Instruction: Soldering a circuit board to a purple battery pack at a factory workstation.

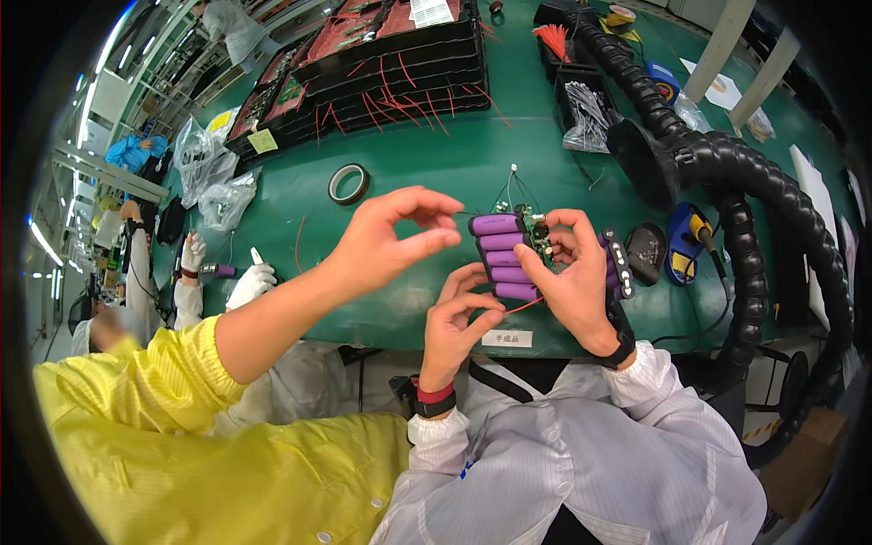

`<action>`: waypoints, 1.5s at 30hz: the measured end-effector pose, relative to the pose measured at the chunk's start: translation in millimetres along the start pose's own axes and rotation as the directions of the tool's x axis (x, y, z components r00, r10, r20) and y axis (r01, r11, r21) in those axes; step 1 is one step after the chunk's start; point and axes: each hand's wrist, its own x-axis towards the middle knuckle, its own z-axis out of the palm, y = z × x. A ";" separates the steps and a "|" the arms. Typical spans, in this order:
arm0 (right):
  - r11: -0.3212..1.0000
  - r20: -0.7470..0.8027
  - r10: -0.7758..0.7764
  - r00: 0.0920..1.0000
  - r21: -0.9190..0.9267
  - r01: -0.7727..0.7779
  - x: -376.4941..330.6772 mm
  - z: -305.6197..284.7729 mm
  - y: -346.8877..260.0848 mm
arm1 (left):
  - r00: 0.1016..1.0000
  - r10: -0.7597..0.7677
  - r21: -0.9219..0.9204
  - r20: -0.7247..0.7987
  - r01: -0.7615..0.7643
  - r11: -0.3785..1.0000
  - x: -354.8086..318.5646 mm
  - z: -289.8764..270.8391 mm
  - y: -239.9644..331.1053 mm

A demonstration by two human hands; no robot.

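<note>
My right hand (pixel 574 286) is wrapped around a battery pack (pixel 502 243) of several purple cells, thumb across the cells. A green circuit board (pixel 538 238) stands along the pack's right side, with thin wires above it. My left hand (pixel 454 331) is closed at the pack's lower left, pinching a red wire (pixel 524 306) that runs to the pack's lower edge. A co-worker's hand (pixel 395 232) in a yellow sleeve hovers at the pack's upper left, fingers curled near a thin dark wire. Beyond my right hand lies another purple battery pack (pixel 620 263), partly hidden.
Stacked black trays (pixel 400 82) with red wires stand at the back. A tape roll (pixel 349 183) lies left of centre. A black fume hose (pixel 718 163) arches on the right, near a soldering iron (pixel 707 238) in its holder. A gloved co-worker's hand (pixel 252 283) is farther left.
</note>
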 end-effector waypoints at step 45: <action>0.999 0.032 0.003 0.999 -0.032 -0.002 4.3 -8.6 -6.5 | 0.961 0.250 0.328 -0.119 -0.200 0.923 28.5 -33.3 13.0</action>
